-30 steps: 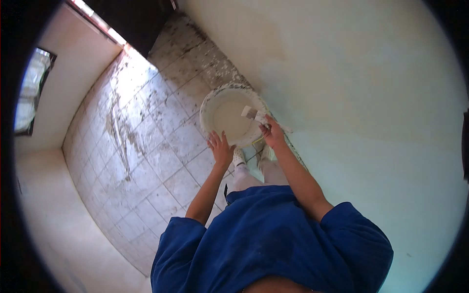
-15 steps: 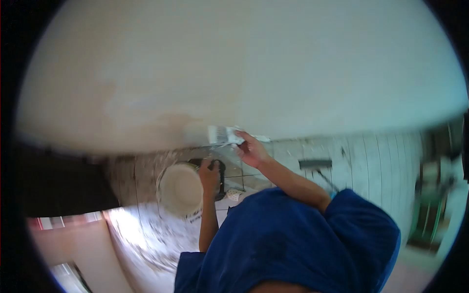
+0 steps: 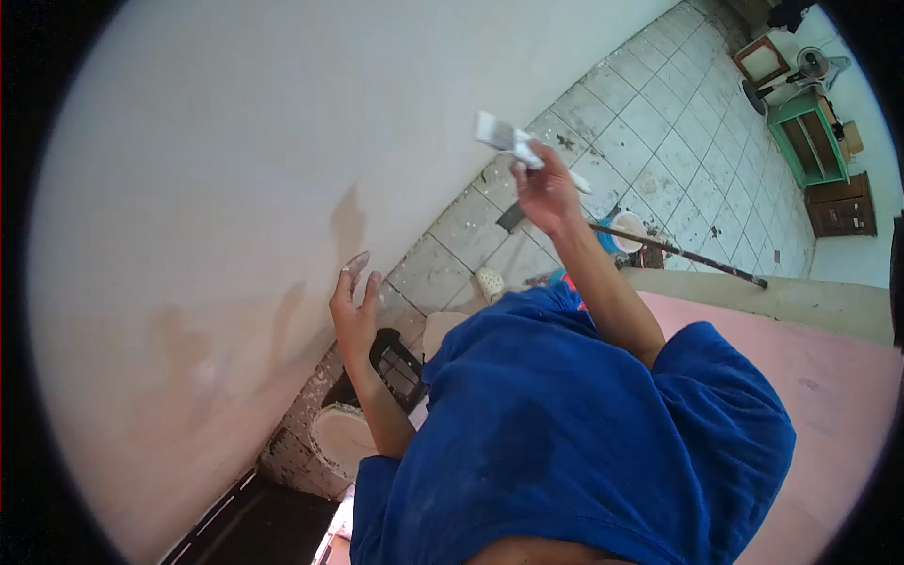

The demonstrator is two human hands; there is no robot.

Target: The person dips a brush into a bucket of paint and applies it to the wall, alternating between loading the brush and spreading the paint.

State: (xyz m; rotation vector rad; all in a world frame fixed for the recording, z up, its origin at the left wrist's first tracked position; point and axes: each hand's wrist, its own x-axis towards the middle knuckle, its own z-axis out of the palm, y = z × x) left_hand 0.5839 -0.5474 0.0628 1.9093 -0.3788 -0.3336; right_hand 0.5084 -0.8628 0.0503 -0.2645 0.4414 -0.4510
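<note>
A white-smeared paint brush (image 3: 511, 141) is gripped in my right hand (image 3: 549, 191), its bristles pointing up and left near the wall. My left hand (image 3: 354, 306) is raised in front of the pale wall (image 3: 245, 169), empty, with fingers apart and white smears on the fingertips. Below it, a bucket (image 3: 339, 435) with a pale inside stands on the floor, partly hidden by my left forearm. Beside the bucket is a black stool-like object (image 3: 396, 363).
A long pole (image 3: 687, 254) crosses near a blue-rimmed bucket (image 3: 625, 229) on the tiled floor (image 3: 659, 141). At right are a green shelf (image 3: 808, 141), a fan (image 3: 811, 63) and a brown cabinet (image 3: 841, 207). A pink surface (image 3: 800, 377) lies beside me.
My view has turned toward the right side of the room. My left hand has moved from beside the bucket up to the wall. The brush, still in my right hand, is now higher.
</note>
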